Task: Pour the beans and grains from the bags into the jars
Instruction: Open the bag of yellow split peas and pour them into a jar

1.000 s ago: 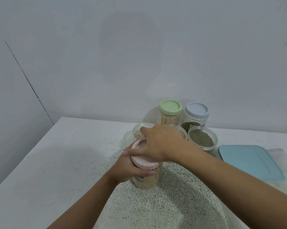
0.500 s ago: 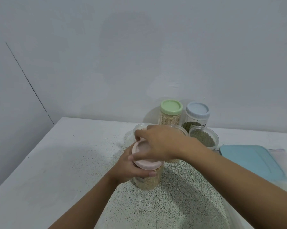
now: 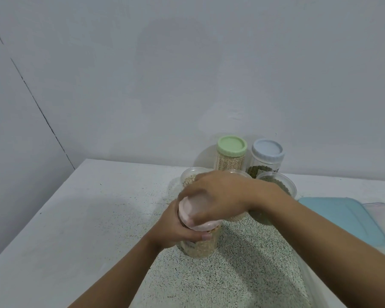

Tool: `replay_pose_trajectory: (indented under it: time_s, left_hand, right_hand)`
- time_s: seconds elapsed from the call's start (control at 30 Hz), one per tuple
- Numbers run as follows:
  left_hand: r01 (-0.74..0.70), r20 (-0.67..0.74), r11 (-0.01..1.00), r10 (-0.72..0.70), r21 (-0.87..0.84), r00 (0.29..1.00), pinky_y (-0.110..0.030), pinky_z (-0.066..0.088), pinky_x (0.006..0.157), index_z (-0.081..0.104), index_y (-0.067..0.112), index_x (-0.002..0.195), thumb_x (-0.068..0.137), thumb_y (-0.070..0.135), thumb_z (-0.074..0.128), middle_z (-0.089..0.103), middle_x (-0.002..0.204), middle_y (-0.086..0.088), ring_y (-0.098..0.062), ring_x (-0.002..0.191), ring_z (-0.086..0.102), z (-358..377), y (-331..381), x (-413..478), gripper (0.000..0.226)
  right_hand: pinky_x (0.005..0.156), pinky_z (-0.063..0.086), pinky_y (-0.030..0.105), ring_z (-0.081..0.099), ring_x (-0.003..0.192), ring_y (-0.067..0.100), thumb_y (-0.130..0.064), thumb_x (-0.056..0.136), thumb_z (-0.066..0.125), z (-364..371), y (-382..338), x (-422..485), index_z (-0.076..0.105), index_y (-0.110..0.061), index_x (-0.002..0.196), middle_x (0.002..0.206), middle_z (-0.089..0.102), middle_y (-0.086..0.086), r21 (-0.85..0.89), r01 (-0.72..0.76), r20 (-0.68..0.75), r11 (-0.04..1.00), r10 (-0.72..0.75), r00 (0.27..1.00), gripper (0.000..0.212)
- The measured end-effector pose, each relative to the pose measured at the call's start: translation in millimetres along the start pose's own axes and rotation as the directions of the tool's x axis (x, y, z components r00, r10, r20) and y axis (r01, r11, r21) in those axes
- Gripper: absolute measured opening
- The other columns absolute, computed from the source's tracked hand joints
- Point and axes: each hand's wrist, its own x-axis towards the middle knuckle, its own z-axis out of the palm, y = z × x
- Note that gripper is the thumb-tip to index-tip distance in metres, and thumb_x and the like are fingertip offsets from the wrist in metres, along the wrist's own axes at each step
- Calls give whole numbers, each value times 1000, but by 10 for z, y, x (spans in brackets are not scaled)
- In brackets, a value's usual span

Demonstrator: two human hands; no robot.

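Pink lid (image 3: 195, 220) half under right hand (image 3: 218, 196)

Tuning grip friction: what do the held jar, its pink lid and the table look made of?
The jar: clear glossy plastic, likely; grains show through its wall, glass not excluded. The pink lid: opaque pastel plastic, matte, even colour. The table: hard matte white top with fine dark speckles; stone or laminate, cannot tell.

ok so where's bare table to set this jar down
The table is bare left of the pink-lidded jar out to its edge. Crowded behind: open tubs, green-lidded jar, blue-lidded jar; blue lid at right.
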Motion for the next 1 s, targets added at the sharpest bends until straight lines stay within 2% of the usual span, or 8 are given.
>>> replay_pose_trajectory:
  time_s: [0.17,0.27,0.33,0.43,0.53,0.63,0.83,1.0]
  left_hand:
    - [3,-5,1000,-3,6,1000,-26,54,89,56,19,130,56,17,93,74,117,1,-20,114,68,-4,5,-25,83]
    - [-7,-3,1000,7,3,1000,-32,53,94,60,13,128,59,13,93,72,117,-7,-25,116,67,0,5,-1,76]
    - [-4,4,1000,4,-3,1000,-32,53,94,61,12,128,60,11,92,72,117,-6,-25,116,66,-4,10,4,75]
    - [6,0,1000,-6,0,1000,-26,52,92,58,18,128,55,14,93,73,117,2,-18,115,67,-10,17,-8,81]
    - [17,1,1000,-17,-14,1000,-26,51,94,54,16,131,53,13,93,71,121,3,-17,118,65,-20,-11,6,87]
    - [15,-1,999,-15,-32,1000,-30,52,95,54,13,132,55,10,93,71,121,-5,-24,119,65,-24,-37,26,86]
    - [13,19,998,-12,-59,1000,-37,52,98,50,9,138,59,-1,90,69,125,-15,-32,121,64,-40,-67,34,89]
    - [22,45,999,-21,-26,999,-28,53,92,54,9,131,60,-8,87,73,118,-4,-22,116,68,-27,-44,19,80]
  right_hand:
    - [74,37,35,52,90,23,-82,82,53,108,-71,23,52,-30,118,102,59,0,-102,-169,-133,980,155,979,63]
    - [70,37,36,47,81,25,-89,82,42,139,-86,38,46,-26,102,89,54,1,-155,-263,-204,952,229,952,66]
    - [69,39,36,48,80,24,-91,80,39,143,-84,47,44,-26,100,90,57,2,-187,-284,-236,940,238,942,68]
    - [73,37,35,57,93,22,-90,77,48,92,-58,24,52,-31,118,103,58,-2,-159,-212,-141,964,191,971,72]
    - [80,34,32,46,101,13,-68,81,68,-23,-53,-36,43,-46,142,111,45,-9,-58,-70,49,996,72,996,69]
    - [79,34,32,48,102,15,-62,80,71,-7,-95,-39,48,-44,139,108,48,-10,-66,-69,-17,995,68,998,65]
    - [76,46,40,60,89,27,-93,69,49,194,-85,58,48,-36,117,96,62,0,-213,-226,-191,951,186,964,75]
    - [78,43,37,56,99,19,-77,77,61,120,-92,45,51,-39,128,108,56,-6,-127,-128,-115,984,113,987,64]
